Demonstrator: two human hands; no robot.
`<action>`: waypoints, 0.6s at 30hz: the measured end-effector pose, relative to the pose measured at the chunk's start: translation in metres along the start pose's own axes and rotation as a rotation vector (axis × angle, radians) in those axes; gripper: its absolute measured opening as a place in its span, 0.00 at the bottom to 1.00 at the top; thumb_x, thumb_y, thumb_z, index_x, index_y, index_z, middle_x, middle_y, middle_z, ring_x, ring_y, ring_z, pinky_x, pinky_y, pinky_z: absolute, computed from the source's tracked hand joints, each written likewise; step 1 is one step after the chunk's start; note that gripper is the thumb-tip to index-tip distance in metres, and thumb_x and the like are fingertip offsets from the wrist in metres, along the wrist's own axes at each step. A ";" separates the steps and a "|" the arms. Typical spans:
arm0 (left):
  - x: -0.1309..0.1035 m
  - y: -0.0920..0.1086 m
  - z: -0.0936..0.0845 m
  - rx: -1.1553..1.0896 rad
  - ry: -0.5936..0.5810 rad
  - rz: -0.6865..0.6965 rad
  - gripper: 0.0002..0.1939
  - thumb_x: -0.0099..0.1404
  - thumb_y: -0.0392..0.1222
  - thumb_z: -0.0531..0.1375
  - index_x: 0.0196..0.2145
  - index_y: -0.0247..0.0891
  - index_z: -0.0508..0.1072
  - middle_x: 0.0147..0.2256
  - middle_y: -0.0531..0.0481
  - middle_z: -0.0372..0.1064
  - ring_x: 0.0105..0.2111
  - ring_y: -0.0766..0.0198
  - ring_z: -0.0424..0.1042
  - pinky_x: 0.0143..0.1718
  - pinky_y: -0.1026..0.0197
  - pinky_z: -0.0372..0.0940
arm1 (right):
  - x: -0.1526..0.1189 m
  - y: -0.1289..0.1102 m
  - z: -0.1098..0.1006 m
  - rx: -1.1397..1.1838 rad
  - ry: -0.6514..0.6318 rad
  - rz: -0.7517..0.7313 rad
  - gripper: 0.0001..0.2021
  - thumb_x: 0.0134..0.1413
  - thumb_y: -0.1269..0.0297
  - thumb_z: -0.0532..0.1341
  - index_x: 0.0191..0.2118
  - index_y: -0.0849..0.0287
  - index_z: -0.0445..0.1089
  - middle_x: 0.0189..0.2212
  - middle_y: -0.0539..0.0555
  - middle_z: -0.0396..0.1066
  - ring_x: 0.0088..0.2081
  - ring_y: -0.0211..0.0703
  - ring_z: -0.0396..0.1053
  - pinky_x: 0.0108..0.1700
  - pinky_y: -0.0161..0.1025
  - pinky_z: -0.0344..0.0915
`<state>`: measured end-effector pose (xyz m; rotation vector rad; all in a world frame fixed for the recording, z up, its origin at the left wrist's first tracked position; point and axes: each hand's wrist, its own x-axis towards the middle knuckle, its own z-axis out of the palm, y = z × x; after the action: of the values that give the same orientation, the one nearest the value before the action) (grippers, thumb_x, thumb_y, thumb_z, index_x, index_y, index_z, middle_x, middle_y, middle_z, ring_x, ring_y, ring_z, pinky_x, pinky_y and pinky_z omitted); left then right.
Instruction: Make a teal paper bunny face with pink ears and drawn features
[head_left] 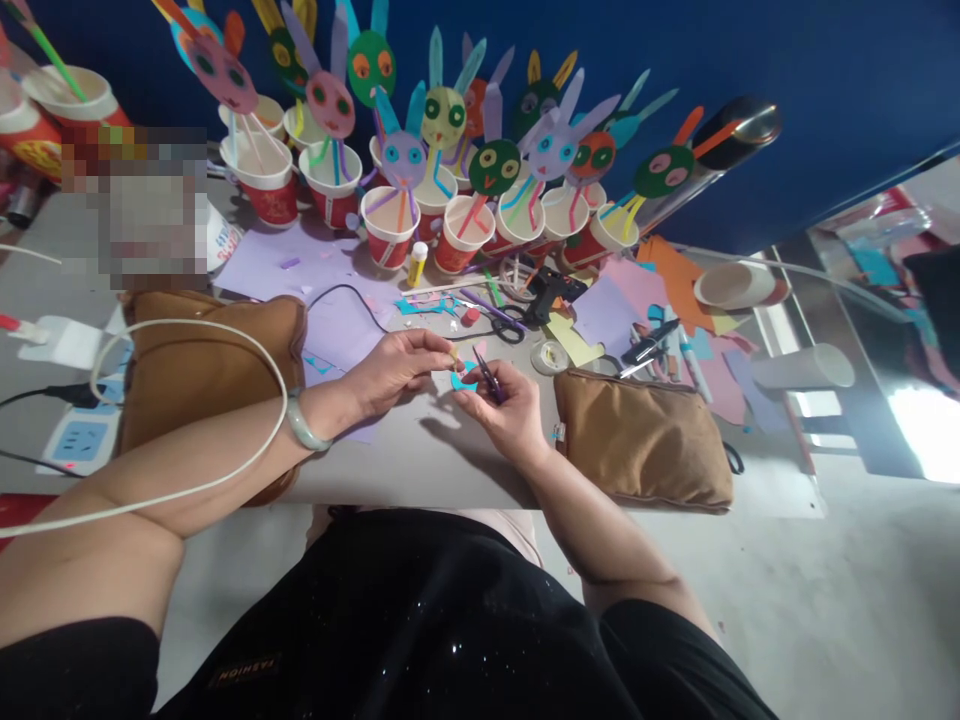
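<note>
My left hand (pixel 394 368) pinches a small blue paper piece (pixel 463 378) over the grey table (pixel 390 460), with a jade bangle on that wrist. My right hand (pixel 504 408) grips small dark scissors (pixel 489 377), whose blades meet the blue paper. A little pink scrap (pixel 480 349) lies just beyond the paper.
Several paper cups with paper rabbit faces on straws (pixel 403 190) stand in rows at the back. A tan pouch (pixel 645 440) lies right of my hands, a tan bag (pixel 202 360) left. Black scissors (pixel 504 322), a glue gun (pixel 551 290), a glue bottle (pixel 417 264), a power strip (pixel 79 440) and paper sheets lie around.
</note>
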<state>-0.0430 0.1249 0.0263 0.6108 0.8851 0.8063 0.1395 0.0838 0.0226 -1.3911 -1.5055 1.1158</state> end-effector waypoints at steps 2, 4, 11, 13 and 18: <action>-0.002 0.000 0.003 -0.017 0.000 -0.009 0.13 0.48 0.34 0.74 0.29 0.36 0.74 0.25 0.55 0.74 0.14 0.80 0.54 0.14 0.70 0.41 | 0.000 0.001 0.004 -0.012 0.008 -0.014 0.18 0.46 0.48 0.71 0.29 0.56 0.69 0.16 0.41 0.54 0.20 0.32 0.48 0.25 0.35 0.50; -0.002 0.000 0.005 -0.035 -0.001 -0.015 0.14 0.48 0.33 0.74 0.29 0.35 0.73 0.24 0.56 0.72 0.14 0.80 0.55 0.14 0.71 0.43 | 0.001 0.001 0.006 -0.050 0.045 -0.035 0.13 0.49 0.53 0.67 0.29 0.56 0.69 0.18 0.43 0.59 0.21 0.32 0.51 0.26 0.34 0.51; -0.003 0.001 0.005 -0.016 -0.001 -0.021 0.12 0.54 0.33 0.72 0.31 0.34 0.72 0.24 0.54 0.74 0.14 0.80 0.56 0.15 0.72 0.45 | 0.004 0.005 0.003 -0.071 0.079 -0.115 0.12 0.55 0.55 0.63 0.28 0.57 0.65 0.20 0.44 0.60 0.23 0.32 0.52 0.27 0.33 0.52; -0.003 0.002 0.006 -0.014 0.002 -0.017 0.10 0.55 0.33 0.71 0.31 0.34 0.72 0.25 0.52 0.76 0.14 0.80 0.56 0.15 0.72 0.46 | 0.005 0.008 0.001 -0.022 0.066 -0.113 0.17 0.57 0.49 0.65 0.28 0.57 0.64 0.20 0.44 0.59 0.23 0.32 0.52 0.27 0.34 0.51; -0.005 0.006 0.009 -0.027 0.011 -0.010 0.08 0.57 0.31 0.68 0.29 0.34 0.71 0.27 0.47 0.79 0.14 0.81 0.55 0.15 0.73 0.46 | 0.006 0.011 -0.001 0.177 0.013 -0.018 0.30 0.61 0.31 0.56 0.29 0.56 0.67 0.18 0.44 0.53 0.21 0.33 0.49 0.24 0.35 0.48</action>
<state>-0.0390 0.1231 0.0370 0.5786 0.8857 0.8122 0.1430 0.0905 0.0121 -1.2592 -1.3726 1.1958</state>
